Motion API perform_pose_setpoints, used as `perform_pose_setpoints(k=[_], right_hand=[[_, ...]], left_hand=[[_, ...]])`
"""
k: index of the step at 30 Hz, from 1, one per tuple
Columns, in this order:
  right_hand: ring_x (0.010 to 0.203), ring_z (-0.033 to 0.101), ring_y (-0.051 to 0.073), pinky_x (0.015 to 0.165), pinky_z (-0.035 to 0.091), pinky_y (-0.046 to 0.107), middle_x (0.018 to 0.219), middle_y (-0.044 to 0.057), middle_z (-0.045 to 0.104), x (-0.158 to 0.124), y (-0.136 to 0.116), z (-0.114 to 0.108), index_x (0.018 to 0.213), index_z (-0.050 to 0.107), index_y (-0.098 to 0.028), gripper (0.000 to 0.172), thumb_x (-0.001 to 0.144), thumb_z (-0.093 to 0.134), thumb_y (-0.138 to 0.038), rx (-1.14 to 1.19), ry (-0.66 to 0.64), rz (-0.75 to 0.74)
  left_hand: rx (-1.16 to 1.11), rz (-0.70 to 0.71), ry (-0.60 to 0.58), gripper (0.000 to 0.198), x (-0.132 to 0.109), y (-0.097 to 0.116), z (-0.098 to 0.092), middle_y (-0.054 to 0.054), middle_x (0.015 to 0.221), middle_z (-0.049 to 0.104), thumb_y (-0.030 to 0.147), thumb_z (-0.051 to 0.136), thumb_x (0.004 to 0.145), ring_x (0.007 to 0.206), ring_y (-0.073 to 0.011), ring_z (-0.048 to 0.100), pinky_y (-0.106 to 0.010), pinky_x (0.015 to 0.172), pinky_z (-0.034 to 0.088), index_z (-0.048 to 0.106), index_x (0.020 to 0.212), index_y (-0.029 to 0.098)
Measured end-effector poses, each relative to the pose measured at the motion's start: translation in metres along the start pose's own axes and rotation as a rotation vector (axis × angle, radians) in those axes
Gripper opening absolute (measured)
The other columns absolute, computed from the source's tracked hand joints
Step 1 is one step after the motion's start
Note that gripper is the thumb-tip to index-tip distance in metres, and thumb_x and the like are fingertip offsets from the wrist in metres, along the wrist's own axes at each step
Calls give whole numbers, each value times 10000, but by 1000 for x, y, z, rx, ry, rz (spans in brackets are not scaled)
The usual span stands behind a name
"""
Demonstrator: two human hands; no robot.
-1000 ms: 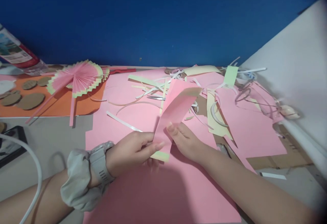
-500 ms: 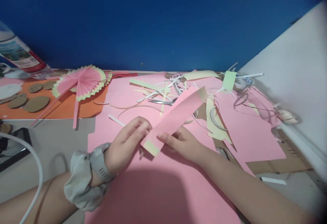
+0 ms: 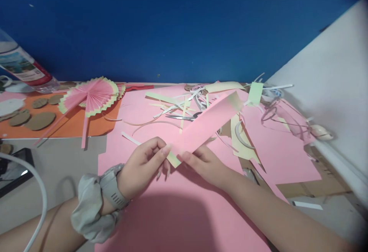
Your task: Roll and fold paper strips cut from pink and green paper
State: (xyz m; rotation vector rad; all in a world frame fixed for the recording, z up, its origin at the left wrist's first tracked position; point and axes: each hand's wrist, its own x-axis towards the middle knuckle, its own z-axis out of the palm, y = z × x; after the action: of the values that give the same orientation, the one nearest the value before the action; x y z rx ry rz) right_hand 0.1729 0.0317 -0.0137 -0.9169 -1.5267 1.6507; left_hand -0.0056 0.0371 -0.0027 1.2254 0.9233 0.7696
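Note:
A pink paper strip (image 3: 205, 125) with yellow-green ends slants up to the right between my hands, above a large pink sheet (image 3: 172, 217). My left hand (image 3: 148, 160) pinches its lower left corner between thumb and fingers. On the lower right edge, my right hand (image 3: 205, 164) grips the strip with the thumb on top; its other fingers are mostly hidden behind the paper. Just beyond the strip lie scissors (image 3: 184, 117), their handles partly covered by it, among thin paper offcuts (image 3: 175, 106).
At the left, a pleated pink paper fan (image 3: 92, 97) and cardboard discs (image 3: 40, 121) lie on orange paper (image 3: 71, 131). A plastic bottle (image 3: 25, 66), phone (image 3: 18, 171) and white cable (image 3: 43, 194) are nearby. Pink sheets (image 3: 284, 144) cover cardboard (image 3: 330, 179) at the right. A blue wall (image 3: 172, 26) stands behind.
The strip has turned to show its pink face more broadly, and its far end has shifted right. My left thumb has moved onto the strip's near corner.

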Motion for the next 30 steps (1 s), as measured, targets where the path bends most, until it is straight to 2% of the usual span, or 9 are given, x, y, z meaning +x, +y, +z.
perform_pose_setpoints(k=[2,5,10,13,16,19,26,28,30], right_hand=[[708,547,144,787,475,320,713,16,594,0,-6,3,776,640,-166,300,880,503,-412,-56,-88,12],[792,573,154,849,459,325,783,18,632,0,-11,5,842,656,-180,300,910,452,-390,-74,-97,51],[784,567,147,861,431,310,719,12,603,-4,-7,3,775,644,-173,351,938,401,-367,-30,-122,71],[722,516,138,777,426,297,681,10,535,-6,-4,2,715,594,-162,392,935,387,-410,-73,-141,122],[600,425,113,613,383,262,618,-20,437,-6,-2,1,636,481,-173,428,909,397,-493,-68,-35,190],[520,348,100,548,357,257,552,-45,347,-3,-1,0,577,380,-198,459,897,395,-526,27,29,106],[738,528,155,812,411,320,692,27,571,1,-9,4,771,627,-153,420,941,356,-425,38,-168,23],[661,496,145,751,412,304,623,8,526,0,-8,3,720,609,-162,430,930,370,-451,29,-165,61],[541,396,117,613,378,274,551,-26,422,0,-5,2,651,549,-170,469,921,354,-501,67,-75,124]], left_hand=[[-44,28,7,291,1,-1,-1,53,463,543,397,494,893,381,-64,455,-184,418,389,449,708,177],[-84,59,5,274,1,-2,-1,71,469,521,422,497,885,367,-60,423,-180,400,367,430,753,191],[105,70,-206,270,-1,-4,0,26,575,531,394,516,877,513,-95,517,-227,525,442,517,737,163],[173,37,-217,310,-2,-6,0,39,504,507,397,460,905,455,-91,502,-221,502,425,510,705,165],[179,6,-219,303,-1,-7,-1,46,490,507,409,450,906,432,-85,499,-209,485,410,519,745,162],[144,-9,-191,315,-1,-6,-2,60,481,469,412,443,906,421,-77,484,-194,463,395,492,715,167],[130,-52,-197,422,-6,-8,-4,39,457,467,477,399,905,409,-87,475,-200,431,373,502,646,160],[164,-61,-157,423,-6,-8,-3,41,462,468,486,396,904,422,-93,492,-204,449,392,503,650,165],[198,-83,-130,436,-6,-7,-1,44,460,471,497,407,896,411,-92,495,-205,449,401,490,621,169]])
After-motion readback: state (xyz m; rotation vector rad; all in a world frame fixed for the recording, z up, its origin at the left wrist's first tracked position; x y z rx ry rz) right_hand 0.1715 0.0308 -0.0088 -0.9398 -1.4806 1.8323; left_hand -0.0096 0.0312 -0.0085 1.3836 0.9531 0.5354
